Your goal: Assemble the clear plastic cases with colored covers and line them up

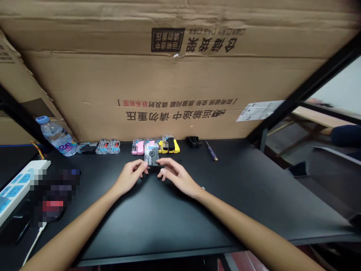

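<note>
1. Clear-and-black case (152, 152): held up btwn both hands, approx. mid-worktop (158, 226), round dark disc on its face toward the person. From where I stand, can't tell if its lower edge touches the worktop.
2. Step in hand (my judgement): handling the case at its lower corners, w/ both hands working close together.
3. Next move, in my opinion, calls for a steady L. hold plus better R. contact; poss. slip if turned w/ fingertips only.
4. L. hand (132, 174): grip nearly closed, thumb tip on case's lower left corner, other fingers curled below. Has hold of that corner.
5. R. hand (178, 177): grip part open, clear gap btwn thumb & index. Index tip at lower right edge; thumb apart from case. Firm hold or mere touch: can't tell.
6. Adj. items: pink units (138, 147) & yellow units (177, 146) just behind case; black part (193, 142) & screwdriver (212, 152) farther R.
</note>
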Demonstrator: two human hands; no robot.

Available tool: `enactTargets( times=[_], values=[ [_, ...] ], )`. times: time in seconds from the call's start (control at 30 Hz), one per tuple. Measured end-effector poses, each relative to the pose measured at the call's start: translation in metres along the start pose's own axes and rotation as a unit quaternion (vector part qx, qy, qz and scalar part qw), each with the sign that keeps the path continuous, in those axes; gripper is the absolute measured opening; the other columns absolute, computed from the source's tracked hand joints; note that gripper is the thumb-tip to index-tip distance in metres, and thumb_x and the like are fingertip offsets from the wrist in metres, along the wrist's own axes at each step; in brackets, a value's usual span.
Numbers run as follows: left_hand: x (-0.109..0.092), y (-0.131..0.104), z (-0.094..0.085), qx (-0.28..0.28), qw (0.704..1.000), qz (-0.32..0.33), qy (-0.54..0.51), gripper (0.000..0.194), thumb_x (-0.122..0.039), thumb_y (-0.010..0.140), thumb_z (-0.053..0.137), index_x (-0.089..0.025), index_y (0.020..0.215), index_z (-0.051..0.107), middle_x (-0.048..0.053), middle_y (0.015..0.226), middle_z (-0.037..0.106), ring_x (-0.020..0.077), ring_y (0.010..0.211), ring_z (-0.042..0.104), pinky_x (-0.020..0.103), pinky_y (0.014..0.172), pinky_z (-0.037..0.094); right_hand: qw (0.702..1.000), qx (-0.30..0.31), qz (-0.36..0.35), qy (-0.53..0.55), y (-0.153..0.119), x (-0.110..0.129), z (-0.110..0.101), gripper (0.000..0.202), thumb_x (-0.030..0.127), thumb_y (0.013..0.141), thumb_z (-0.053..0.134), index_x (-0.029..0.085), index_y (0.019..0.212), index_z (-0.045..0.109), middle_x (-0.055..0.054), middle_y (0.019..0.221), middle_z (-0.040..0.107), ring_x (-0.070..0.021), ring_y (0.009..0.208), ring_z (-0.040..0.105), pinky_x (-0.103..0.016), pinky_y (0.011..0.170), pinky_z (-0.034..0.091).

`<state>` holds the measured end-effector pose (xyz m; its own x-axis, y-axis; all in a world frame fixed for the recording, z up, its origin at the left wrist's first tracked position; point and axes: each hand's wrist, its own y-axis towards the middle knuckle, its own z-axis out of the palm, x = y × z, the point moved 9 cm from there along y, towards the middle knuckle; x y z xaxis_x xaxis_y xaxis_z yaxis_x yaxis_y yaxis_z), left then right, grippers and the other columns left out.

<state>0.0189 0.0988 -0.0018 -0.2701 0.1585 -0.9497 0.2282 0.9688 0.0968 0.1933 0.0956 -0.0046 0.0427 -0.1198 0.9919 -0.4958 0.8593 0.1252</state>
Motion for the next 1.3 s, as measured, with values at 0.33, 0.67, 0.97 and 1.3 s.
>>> enactTargets(
  times=[0.33,0.67,0.97,1.3],
  values=[
    [0.001,0.001,0.006,0.026,1.0,-0.003,-0.007,0.053,-0.065,0.101,0.054,-0.018,0.088,0.074,0.005,0.088,0.076,0.0158,0.069,0.061,0.03,0.074,0.05,0.998,-0.005,0.045,0.047,0.002,-0.005,-0.001,0.044,0.048,0.098,0.073,0.025,0.136,0.076,-0.007,0.104,0.076,-0.0202,0.09,0.07,-0.041,0.09,0.058],
    [0.006,0.0,0.012,0.065,0.998,-0.015,0.022,0.045,-0.047,0.097,0.06,-0.015,0.126,0.073,0.007,0.093,0.079,0.0184,0.078,0.067,0.031,0.078,0.05,0.978,-0.067,0.09,0.174,0.029,-0.023,-0.022,0.042,0.04,0.09,0.083,0.027,0.13,0.078,-0.007,0.114,0.078,-0.0211,0.099,0.074,-0.037,0.089,0.06],
    [0.002,-0.003,0.013,0.068,0.997,-0.009,0.038,0.038,-0.043,0.097,0.059,-0.017,0.12,0.074,0.006,0.091,0.08,0.0186,0.079,0.068,0.031,0.078,0.049,0.969,-0.087,0.083,0.215,0.032,-0.02,-0.027,0.038,0.036,0.081,0.09,0.027,0.117,0.083,-0.005,0.134,0.078,-0.0302,0.145,0.06,-0.047,0.132,0.034],
    [0.002,-0.003,0.013,0.07,0.997,-0.01,0.038,0.035,-0.043,0.097,0.059,-0.018,0.118,0.074,0.006,0.091,0.08,0.0191,0.081,0.068,0.031,0.08,0.049,0.976,-0.097,0.075,0.182,0.028,-0.015,-0.024,0.043,0.042,0.082,0.09,0.027,0.12,0.08,-0.008,0.127,0.08,-0.0316,0.143,0.062,-0.054,0.13,0.036]
  ],
)
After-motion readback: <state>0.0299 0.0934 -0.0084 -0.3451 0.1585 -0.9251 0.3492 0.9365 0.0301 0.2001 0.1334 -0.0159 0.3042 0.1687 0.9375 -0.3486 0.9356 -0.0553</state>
